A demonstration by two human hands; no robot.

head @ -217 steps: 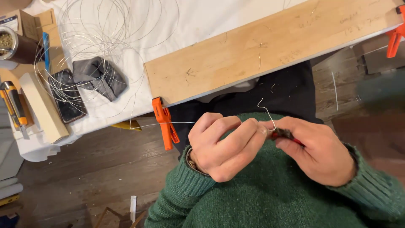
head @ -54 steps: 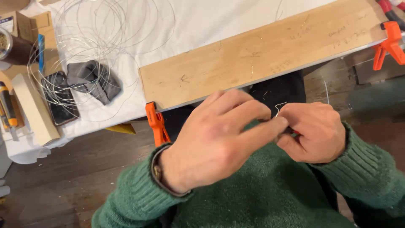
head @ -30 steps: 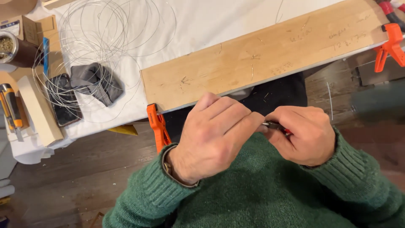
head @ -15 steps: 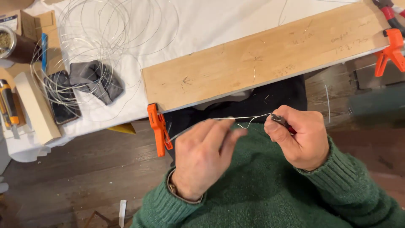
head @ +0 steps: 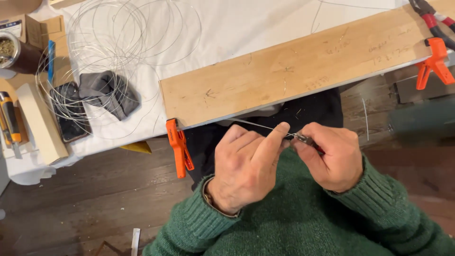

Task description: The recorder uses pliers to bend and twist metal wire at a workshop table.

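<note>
Since half a second ago the left hand (head: 246, 166) has come back up to the right hand (head: 332, 156), and its forefinger and thumb now pinch the wire (head: 256, 125) just beside the pliers (head: 305, 140). Right-hand fingers are curled tight round the red-handled pliers, whose tip grips the wire's end. That wire runs thin and straight up-left from the hands toward the board (head: 294, 76), in front of the green sweater. Orange clamps (head: 179, 148) hold the board to the white table (head: 227, 33). On the table's left lie loose wire coils (head: 118, 42), a grey cloth (head: 108, 92) and a phone (head: 70, 118). At the far left stands a dark cup (head: 16, 54); its contents look greenish, too blurred to tell.
</note>
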